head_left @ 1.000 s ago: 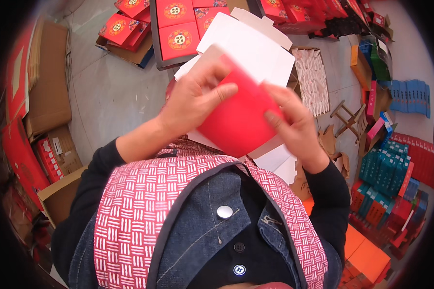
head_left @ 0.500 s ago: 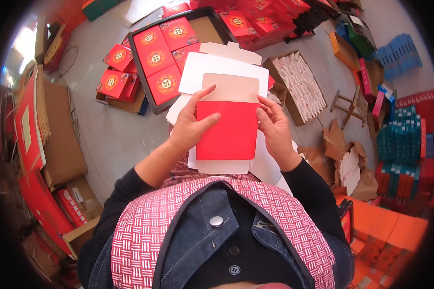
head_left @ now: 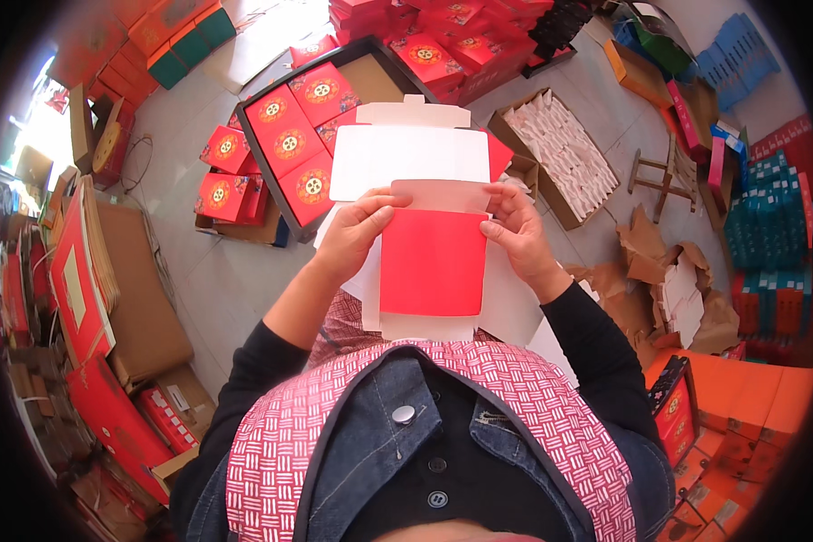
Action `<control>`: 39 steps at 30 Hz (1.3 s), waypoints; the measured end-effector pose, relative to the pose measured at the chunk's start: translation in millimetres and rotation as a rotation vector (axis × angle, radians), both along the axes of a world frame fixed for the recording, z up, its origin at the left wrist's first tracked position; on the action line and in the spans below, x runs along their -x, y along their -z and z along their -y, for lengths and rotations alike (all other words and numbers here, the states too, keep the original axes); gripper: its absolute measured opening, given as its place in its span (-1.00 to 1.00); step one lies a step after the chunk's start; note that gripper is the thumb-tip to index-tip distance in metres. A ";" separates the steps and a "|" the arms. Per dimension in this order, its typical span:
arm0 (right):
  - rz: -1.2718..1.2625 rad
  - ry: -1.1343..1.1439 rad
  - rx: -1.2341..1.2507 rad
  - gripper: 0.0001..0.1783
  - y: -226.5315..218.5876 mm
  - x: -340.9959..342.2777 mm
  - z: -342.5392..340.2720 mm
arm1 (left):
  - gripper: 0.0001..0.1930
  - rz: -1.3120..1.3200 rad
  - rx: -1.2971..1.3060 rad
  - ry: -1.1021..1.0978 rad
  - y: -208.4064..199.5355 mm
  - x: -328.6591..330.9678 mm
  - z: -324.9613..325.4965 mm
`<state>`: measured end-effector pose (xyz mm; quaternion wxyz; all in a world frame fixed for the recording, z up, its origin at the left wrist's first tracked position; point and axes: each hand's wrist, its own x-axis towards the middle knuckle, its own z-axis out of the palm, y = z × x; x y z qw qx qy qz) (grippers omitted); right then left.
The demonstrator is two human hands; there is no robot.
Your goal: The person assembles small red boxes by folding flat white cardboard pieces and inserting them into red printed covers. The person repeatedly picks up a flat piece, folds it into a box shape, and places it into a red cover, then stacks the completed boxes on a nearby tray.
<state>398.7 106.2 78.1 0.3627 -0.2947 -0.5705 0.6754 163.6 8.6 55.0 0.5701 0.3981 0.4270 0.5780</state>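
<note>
Over my lap lies a flat cardboard box blank with a red panel (head_left: 432, 266) and a pale flap (head_left: 438, 195) at its far edge. My left hand (head_left: 359, 233) is closed at the upper left corner, its thumb and fingers pinching where the flap meets the red panel. At the opposite corner my right hand (head_left: 520, 235) is closed too, thumb near the red edge and fingers by the flap's side. The flap appears shortened, tilted up from the panel. Under the blank are further unfolded sheets, one with a white panel (head_left: 411, 154); their lower parts are mostly hidden.
Ahead, a black-rimmed tray (head_left: 370, 77) holds red boxes with round gold prints (head_left: 291, 144). Right of it stands a carton of white packets (head_left: 560, 149). Flattened cardboard (head_left: 144, 280) leans at the left; torn brown paper (head_left: 646, 248) and orange boxes (head_left: 732, 388) are at the right.
The flap has gone from lying nearly flat to tilting up. Both hands have closed in on its corners. The whole view has shifted slightly.
</note>
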 end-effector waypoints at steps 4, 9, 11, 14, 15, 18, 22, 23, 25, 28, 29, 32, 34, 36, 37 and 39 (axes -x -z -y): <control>0.158 -0.101 -0.044 -0.78 -47.5 6.8 -20.9 | -0.74 -0.220 -0.060 -0.063 -15.8 -4.6 4.0; 0.498 -0.608 0.010 -0.80 -69.1 29.7 -62.9 | -0.77 -0.390 -0.159 -0.051 -30.9 -12.8 7.5; 0.540 -0.706 0.042 -0.84 -82.9 38.3 -63.9 | -0.78 -0.429 -0.176 -0.051 -37.3 -15.2 11.0; 0.543 -0.746 0.034 -0.85 -89.2 47.3 -61.2 | -0.80 -0.370 -0.149 -0.054 -37.5 -16.0 12.5; 0.556 -0.732 -0.008 -0.83 -95.5 50.1 -54.3 | -0.81 -0.356 -0.139 -0.053 -36.8 -16.1 13.0; 0.505 -0.680 -0.182 -0.73 -80.4 47.1 -52.1 | -0.78 -0.047 -0.212 -0.120 -23.0 -22.6 12.9; 0.515 -0.594 -0.324 -0.66 -68.7 40.8 -44.2 | -0.74 -0.020 -0.208 -0.093 -21.1 -20.2 14.0; 0.513 -0.575 -0.361 -0.67 -66.4 39.1 -42.0 | -0.72 -0.028 -0.210 -0.088 -22.2 -20.2 13.4; 0.492 -0.531 -0.442 -0.68 -63.3 36.9 -37.1 | -0.71 -0.056 -0.205 -0.083 -23.8 -21.1 14.0; 0.493 -0.482 -0.527 -0.71 -62.4 36.2 -29.7 | -0.71 -0.121 -0.184 -0.090 -23.7 -21.1 13.5; 0.500 -0.464 -0.549 -0.72 -62.2 36.2 -27.5 | -0.72 -0.149 -0.180 -0.089 -21.0 -21.2 12.8; 0.523 -0.553 -0.545 -0.79 -70.4 39.8 -29.4 | -0.78 -0.188 -0.124 -0.098 -20.9 -20.4 12.4; 0.374 -0.407 -0.412 -0.81 -67.1 35.4 -36.1 | -0.82 -0.238 -0.154 -0.133 -22.5 -18.8 12.9; 0.292 -0.242 -0.290 -0.79 -69.7 22.5 -44.6 | -0.83 -0.236 -0.168 -0.152 -23.5 -15.7 15.0; 0.215 -0.189 -0.103 -0.79 -59.3 10.4 -50.2 | -0.84 -0.233 -0.174 -0.157 -23.6 -15.6 15.3; 0.201 -0.204 0.154 -0.77 -53.5 -0.6 -40.5 | -0.84 -0.231 -0.157 -0.144 -23.3 -13.6 15.0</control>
